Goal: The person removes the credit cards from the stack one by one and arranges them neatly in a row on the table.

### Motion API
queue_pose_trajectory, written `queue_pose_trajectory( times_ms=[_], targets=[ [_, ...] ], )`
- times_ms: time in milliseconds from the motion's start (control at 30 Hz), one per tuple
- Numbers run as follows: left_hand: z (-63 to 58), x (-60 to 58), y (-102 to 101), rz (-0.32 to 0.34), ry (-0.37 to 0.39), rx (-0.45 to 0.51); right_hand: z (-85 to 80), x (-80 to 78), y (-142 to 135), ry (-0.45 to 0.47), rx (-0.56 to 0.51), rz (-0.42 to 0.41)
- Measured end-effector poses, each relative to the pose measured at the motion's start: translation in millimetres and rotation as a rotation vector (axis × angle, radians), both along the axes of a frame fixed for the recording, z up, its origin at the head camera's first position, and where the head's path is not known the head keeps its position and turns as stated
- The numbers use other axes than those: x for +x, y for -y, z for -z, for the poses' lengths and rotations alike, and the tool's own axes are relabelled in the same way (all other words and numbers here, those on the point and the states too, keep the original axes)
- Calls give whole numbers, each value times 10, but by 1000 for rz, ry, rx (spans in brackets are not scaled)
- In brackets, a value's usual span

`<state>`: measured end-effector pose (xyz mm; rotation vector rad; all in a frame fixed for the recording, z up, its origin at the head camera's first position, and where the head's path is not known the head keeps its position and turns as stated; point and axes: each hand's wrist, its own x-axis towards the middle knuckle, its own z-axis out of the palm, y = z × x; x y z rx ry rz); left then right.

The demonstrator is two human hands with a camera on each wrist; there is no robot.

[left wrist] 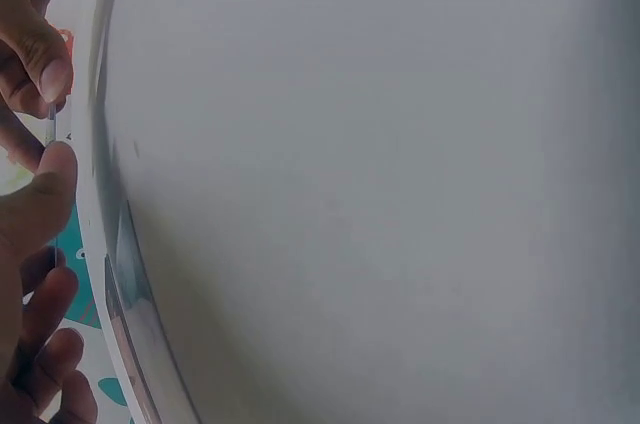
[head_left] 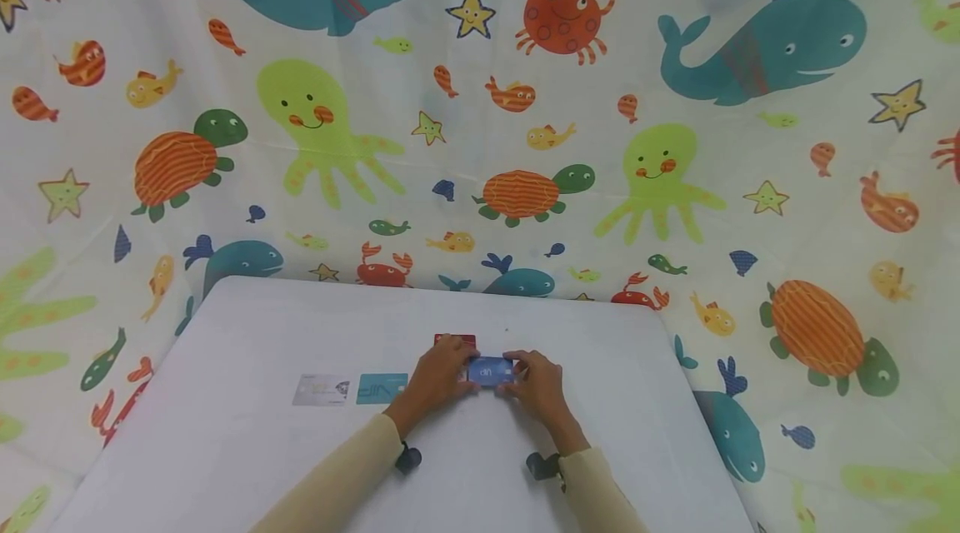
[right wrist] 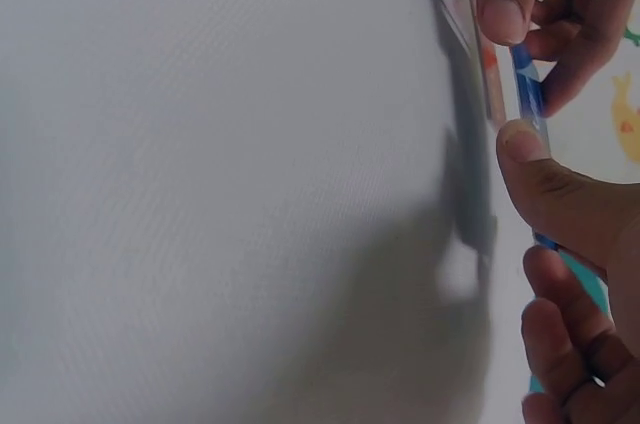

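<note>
A blue bank card (head_left: 491, 371) with white lettering is held between the two hands just above the white table. My left hand (head_left: 438, 375) pinches its left end, and my right hand (head_left: 542, 390) pinches the right end. Seen edge-on in the right wrist view, the blue card (right wrist: 529, 84) shows between the thumbs and fingers. Just behind the left hand lies a red card (head_left: 457, 339), partly covered by the fingers. To the left of that hand lies a teal card (head_left: 379, 387), and farther left a silver-grey card (head_left: 321, 390).
The cards lie on a white-covered table (head_left: 247, 333) with rounded back corners. Behind it hangs a curtain (head_left: 450, 166) printed with sea animals. A dark wrist camera (head_left: 408, 459) sits by the left sleeve, another dark camera (head_left: 542, 466) by the right.
</note>
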<state>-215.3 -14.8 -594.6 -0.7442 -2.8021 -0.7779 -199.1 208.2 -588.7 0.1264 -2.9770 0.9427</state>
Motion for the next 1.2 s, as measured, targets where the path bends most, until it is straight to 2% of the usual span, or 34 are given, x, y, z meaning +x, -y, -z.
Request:
queue_pose_trajectory(
  times_ms=[300,633,1200],
  targets=[
    [29,6,-48,-5,12,-22,7,36,-26,19,-18,12],
    [107,-32,-102,-9,12,-56,65,29,-61,16,9,29],
    [75,6,-178,-5,16,-35,88,44,-107,16,15,53]
  ],
)
